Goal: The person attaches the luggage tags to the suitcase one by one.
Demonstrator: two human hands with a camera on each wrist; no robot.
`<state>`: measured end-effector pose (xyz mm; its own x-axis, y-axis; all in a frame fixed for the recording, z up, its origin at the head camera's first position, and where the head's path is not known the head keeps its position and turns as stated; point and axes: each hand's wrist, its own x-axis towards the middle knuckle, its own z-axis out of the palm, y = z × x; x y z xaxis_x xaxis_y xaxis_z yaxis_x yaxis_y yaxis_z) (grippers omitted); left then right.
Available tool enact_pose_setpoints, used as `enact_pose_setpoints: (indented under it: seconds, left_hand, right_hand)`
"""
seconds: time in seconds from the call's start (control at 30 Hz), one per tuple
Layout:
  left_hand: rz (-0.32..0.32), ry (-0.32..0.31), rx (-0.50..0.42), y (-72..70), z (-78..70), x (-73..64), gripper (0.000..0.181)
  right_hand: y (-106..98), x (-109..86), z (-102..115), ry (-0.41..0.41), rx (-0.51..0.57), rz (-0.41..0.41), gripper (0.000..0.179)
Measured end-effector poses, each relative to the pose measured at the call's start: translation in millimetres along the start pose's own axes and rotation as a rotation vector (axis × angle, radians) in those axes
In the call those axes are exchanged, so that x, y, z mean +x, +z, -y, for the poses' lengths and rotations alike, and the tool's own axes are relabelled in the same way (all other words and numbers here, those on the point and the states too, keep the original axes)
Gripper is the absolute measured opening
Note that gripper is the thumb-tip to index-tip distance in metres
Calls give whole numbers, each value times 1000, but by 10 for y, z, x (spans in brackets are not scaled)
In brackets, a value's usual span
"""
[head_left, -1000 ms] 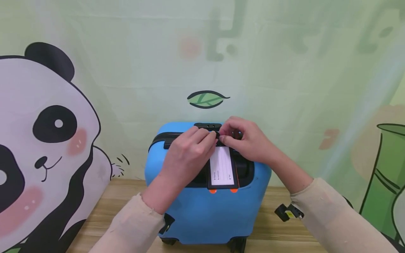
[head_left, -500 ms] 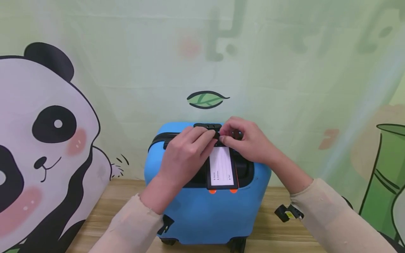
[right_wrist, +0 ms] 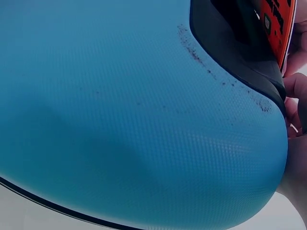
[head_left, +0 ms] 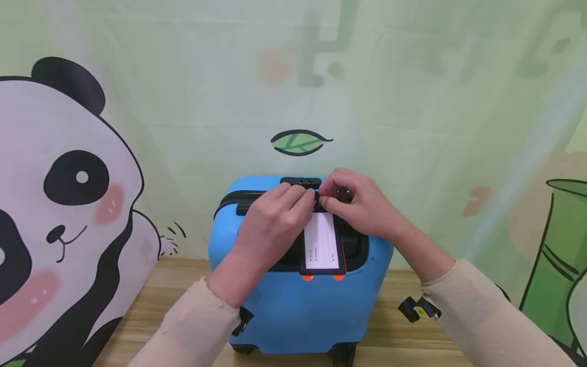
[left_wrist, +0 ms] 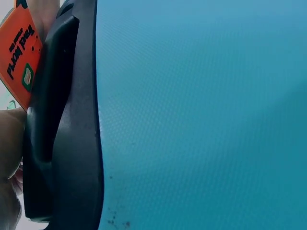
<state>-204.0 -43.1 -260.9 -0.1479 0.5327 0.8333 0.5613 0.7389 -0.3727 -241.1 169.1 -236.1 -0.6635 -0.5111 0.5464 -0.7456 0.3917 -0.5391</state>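
Note:
A blue suitcase (head_left: 302, 311) stands upright, its black handle area and combination lock (head_left: 300, 182) on top. A luggage tag (head_left: 321, 242) with a white name card hangs over the handle side; its orange back shows in the left wrist view (left_wrist: 20, 52) and the right wrist view (right_wrist: 278, 28). At the tag's upper end, my left hand (head_left: 272, 221) pinches a small black strap between thumb and fingers. Fingertips of my right hand (head_left: 359, 204) meet it from the other side, pinching the same strap. Most of the strap is hidden by the fingers.
The suitcase stands on a wood-grain surface (head_left: 183, 285), close to a pale green printed backdrop (head_left: 206, 102). A large panda figure (head_left: 82, 204) is at the left. Small black cameras (head_left: 418, 309) sit at both wrists.
My left hand's fingers shift slightly at the strap, lifting a little and then drawing back in toward the right fingertips. The right hand, tag and suitcase stay nearly still.

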Motion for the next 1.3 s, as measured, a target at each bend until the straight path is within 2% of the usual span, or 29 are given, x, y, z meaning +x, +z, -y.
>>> enact_pose_setpoints:
  seconds: [0.27, 0.33, 0.43, 0.57, 0.63, 0.77, 0.93, 1.17, 1.3]
  left_hand:
    - [43, 2, 14, 10, 3, 25, 22]
    - [51, -23, -15, 12, 6, 17, 24]
    - [56, -150, -156, 6, 16, -5, 25]
    - [58, -399, -422, -37, 44, 1, 18]
    - [84, -472, -499, -60, 61, 29, 16]
    - [144, -509, -558, -79, 82, 73, 16]
    - [175, -554, -608, -91, 94, 97, 15]
    - [327, -766, -746, -144, 136, 190, 16]
    - [372, -808, -761, -163, 144, 226, 16]
  right_hand:
    - [0, -5, -9, -11, -8, -6, 9]
    - [1, -11, -13, -7, -8, -6, 9]
    - [5, -22, -20, 0, -7, -3, 8]
    - [6, -29, -21, 8, -3, 3, 7]
    - [2, -31, -22, 11, -5, 1, 6]
    - [-13, -28, -13, 14, -8, -2, 6]
    - [-13, -21, -12, 9, -1, 2, 6]
    - [-10, -27, -7, 8, -2, 6, 6]
    - [-6, -33, -9, -4, 8, 6, 6]
